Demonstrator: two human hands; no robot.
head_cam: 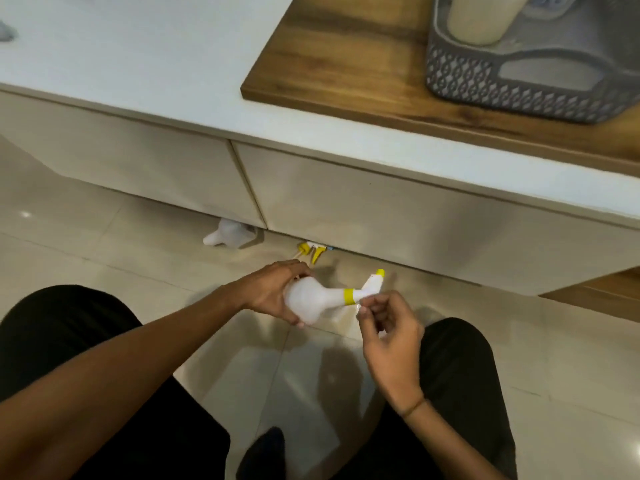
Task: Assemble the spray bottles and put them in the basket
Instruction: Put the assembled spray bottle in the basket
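Note:
A white spray bottle (313, 299) with a yellow collar and a white-and-yellow spray head (372, 284) lies sideways in the air over the floor. My left hand (273, 292) grips its round body. My right hand (384, 323) pinches the spray head near the collar with thumb and fingertips. A second white bottle (228, 233) lies on the floor at the cabinet's foot, and a loose yellow-and-white spray head (313, 251) lies next to it. The grey basket (485, 74) stands on the wooden board at the top right, with a white bottle (481, 19) inside.
The white counter (138, 57) and its cabinet fronts (381, 213) rise ahead of me. The wooden board (346, 64) lies on the counter under the basket. My knees in black trousers flank the hands over the tiled floor (311, 375).

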